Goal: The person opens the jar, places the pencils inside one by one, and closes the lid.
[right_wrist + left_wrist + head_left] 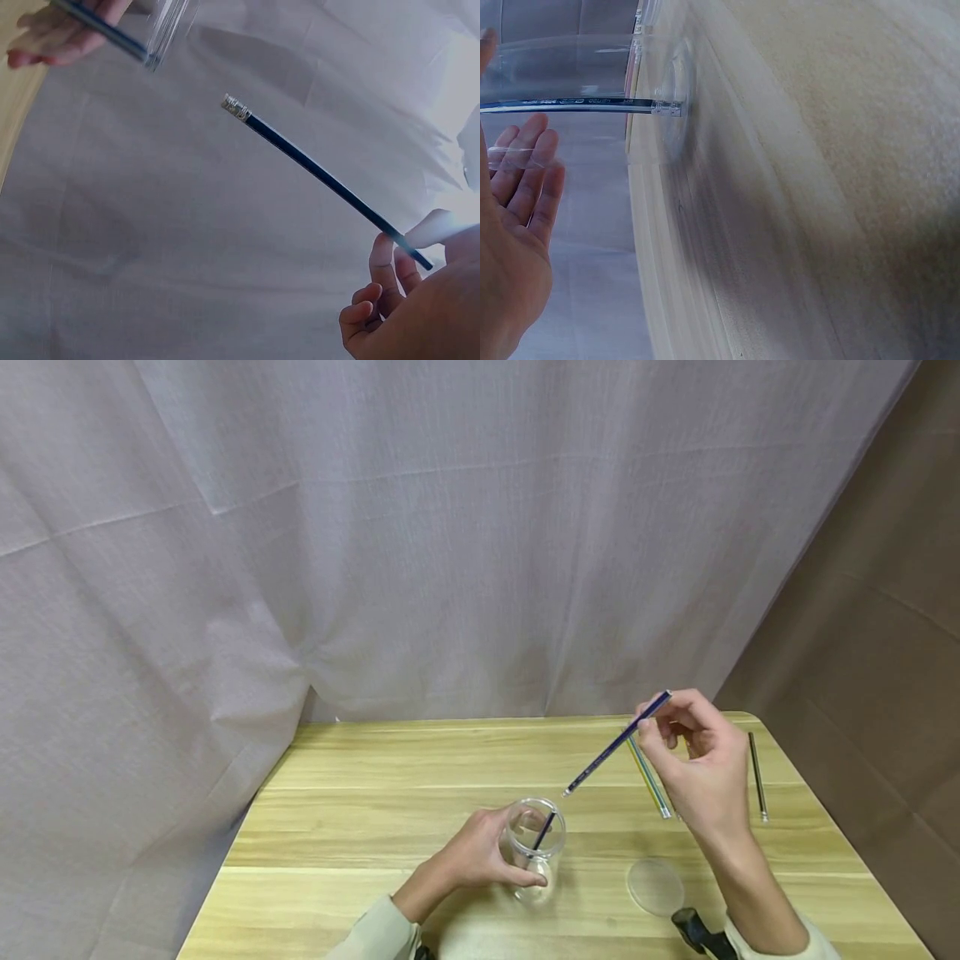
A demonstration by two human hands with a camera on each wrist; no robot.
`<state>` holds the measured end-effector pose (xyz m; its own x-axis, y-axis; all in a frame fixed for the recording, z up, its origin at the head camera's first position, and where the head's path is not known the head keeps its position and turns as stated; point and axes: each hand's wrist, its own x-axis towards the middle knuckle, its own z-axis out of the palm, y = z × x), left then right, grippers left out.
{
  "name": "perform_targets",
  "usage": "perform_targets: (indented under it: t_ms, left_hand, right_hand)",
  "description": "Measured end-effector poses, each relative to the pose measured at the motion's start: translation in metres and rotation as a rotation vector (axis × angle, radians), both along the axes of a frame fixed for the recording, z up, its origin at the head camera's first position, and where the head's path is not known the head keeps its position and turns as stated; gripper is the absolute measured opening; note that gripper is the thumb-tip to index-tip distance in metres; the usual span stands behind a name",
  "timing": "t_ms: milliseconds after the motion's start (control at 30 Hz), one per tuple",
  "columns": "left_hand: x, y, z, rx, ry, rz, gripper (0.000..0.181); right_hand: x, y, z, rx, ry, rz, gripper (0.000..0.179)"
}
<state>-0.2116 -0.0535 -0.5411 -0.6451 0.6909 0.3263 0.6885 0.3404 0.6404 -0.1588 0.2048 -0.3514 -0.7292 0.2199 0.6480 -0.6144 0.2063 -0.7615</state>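
Note:
My left hand [476, 853] grips a clear cylindrical jar [553, 860] that stands upright on the table. One dark pencil [545, 829] leans inside it; the left wrist view shows the metal ferrule of that pencil [667, 109] down at the jar's base. Up to the right, my right hand [705, 760] pinches a second dark blue pencil [615, 746] between thumb and fingers, near its plain end. This pencil [322, 176] slants, its ferrule and eraser end pointing down toward the jar, just outside the rim in the head view.
Several striped pencils [651, 781] lie on the wooden table [360, 827], partly behind my right hand. Farther right is a single dark pencil [758, 777]. A clear round lid [656, 887] lies flat right of the jar. Grey cloth [450, 568] hangs behind the table.

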Motion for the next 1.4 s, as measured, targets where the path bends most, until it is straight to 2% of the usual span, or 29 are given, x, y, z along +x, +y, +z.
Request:
perform_targets:
  t_ms: [200, 300, 467, 600, 767, 1067, 1400]
  left_hand:
    - [0.0, 0.0, 0.001, -0.003, 0.005, 0.001, 0.078]
    - [0.0, 0.0, 0.0, -0.006, 0.014, 0.006, 0.08]
    - [-0.001, 0.001, -0.001, 0.0, 0.018, 0.006, 0.083]
    - [-0.001, 0.001, -0.001, 0.012, 0.001, -0.005, 0.081]
    - [-0.001, 0.001, -0.001, 0.012, -0.023, -0.01, 0.078]
    - [-0.001, 0.001, -0.001, 0.007, -0.012, -0.005, 0.077]
    - [-0.002, 0.001, -0.003, 0.021, 0.006, -0.016, 0.078]
  right_hand:
    - [0.002, -0.011, -0.009, -0.022, 0.025, 0.11, 0.014]
    - [0.001, -0.017, -0.02, 0.023, 0.014, 0.122, 0.017]
    - [0.001, -0.027, -0.042, 0.085, -0.04, 0.115, 0.025]
    - [0.003, -0.032, -0.062, 0.125, -0.117, 0.103, 0.03]
    - [0.006, -0.036, -0.081, 0.134, -0.205, 0.097, 0.032]
    - [0.009, -0.039, -0.099, 0.162, -0.252, 0.091, 0.031]
    - [0.012, -0.041, -0.115, 0.207, -0.268, 0.073, 0.038]
